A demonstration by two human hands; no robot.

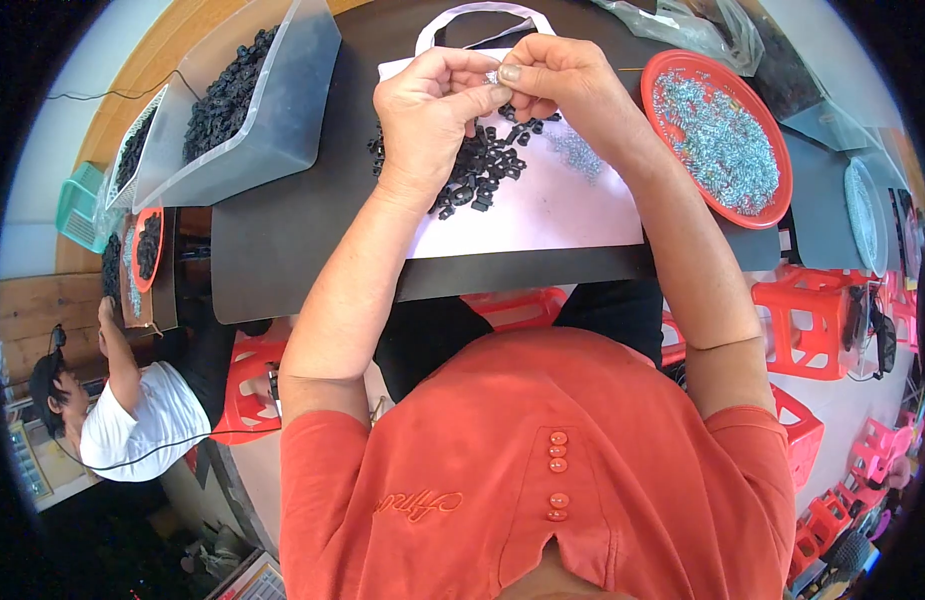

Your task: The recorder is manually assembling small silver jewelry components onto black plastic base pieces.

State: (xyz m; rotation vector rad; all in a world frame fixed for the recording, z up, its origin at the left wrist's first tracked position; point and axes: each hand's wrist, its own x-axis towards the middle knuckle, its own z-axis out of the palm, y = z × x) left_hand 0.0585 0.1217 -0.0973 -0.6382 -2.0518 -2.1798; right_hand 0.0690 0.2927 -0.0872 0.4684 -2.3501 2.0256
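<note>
My left hand (pixel 429 110) and my right hand (pixel 562 78) meet over the far part of a white cloth bag (pixel 542 215). Thumbs and fingers of both are pinched together around a small shiny piece (pixel 491 78), mostly covered by the fingertips, so its exact kind is hard to make out. Under the hands lies a loose pile of small black plastic parts (pixel 482 165). Beside that pile, below my right wrist, a smaller heap of shiny silvery pieces (pixel 575 152) rests on the bag.
A red round tray (pixel 785 205) full of silvery pieces stands to the right. At the left, a clear plastic bin (pixel 282 110) holds many black parts. A clear plastic bag (pixel 697 35) lies at the far right. Another person (pixel 147 425) sits left, near red stools (pixel 807 310).
</note>
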